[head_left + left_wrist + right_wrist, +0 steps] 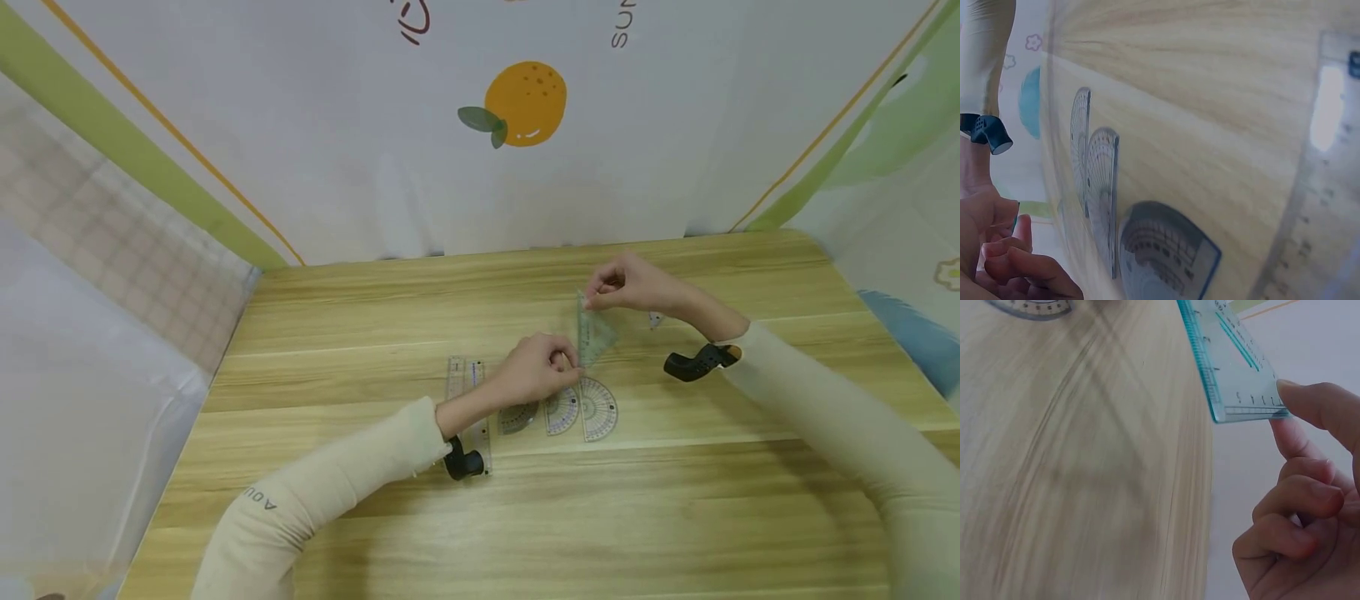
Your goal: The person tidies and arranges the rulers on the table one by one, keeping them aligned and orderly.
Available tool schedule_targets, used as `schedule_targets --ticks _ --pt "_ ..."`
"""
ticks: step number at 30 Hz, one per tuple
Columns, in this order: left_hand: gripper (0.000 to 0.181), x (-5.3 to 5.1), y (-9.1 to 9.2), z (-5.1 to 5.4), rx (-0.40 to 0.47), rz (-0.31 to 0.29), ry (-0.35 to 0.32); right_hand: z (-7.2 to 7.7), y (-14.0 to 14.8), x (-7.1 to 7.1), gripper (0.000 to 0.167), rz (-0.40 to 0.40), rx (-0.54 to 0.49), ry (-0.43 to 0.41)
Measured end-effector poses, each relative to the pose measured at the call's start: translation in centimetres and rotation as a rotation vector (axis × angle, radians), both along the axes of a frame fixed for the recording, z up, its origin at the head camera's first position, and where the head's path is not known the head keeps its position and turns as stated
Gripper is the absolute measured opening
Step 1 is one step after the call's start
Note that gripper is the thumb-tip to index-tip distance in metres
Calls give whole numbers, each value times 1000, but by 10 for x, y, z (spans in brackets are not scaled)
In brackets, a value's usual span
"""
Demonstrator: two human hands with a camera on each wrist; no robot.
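Observation:
A clear, green-tinted set square [594,335] is held up over the table. My right hand [633,283] pinches its upper corner between thumb and forefinger, the other fingers curled, as the right wrist view shows. At the lower corner, my left hand [534,368] pinches it with thumb and forefinger; in the left wrist view only a thin teal edge shows between them. Just below lie two clear protractors [598,410] side by side, and a darker-looking protractor [517,418] lies partly under the left hand.
Clear rulers [477,433] lie beneath my left wrist, partly covered. A small transparent piece [656,319] shows under the right wrist, mostly hidden. The wooden table [600,517] meets a printed curtain [337,167] at its far edge.

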State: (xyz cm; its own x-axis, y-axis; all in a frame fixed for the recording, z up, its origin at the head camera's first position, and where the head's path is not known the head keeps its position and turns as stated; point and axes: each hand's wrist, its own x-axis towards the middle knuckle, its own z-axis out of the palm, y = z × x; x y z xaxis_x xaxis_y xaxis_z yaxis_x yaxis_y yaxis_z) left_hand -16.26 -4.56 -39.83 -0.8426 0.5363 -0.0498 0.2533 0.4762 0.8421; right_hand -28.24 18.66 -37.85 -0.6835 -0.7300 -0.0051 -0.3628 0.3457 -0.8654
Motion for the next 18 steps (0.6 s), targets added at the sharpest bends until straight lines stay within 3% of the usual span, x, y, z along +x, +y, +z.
schedule_targets --ticks 18 --pt "5 4 6 -9 70 -15 13 -2 17 8 11 -34 -2 -37"
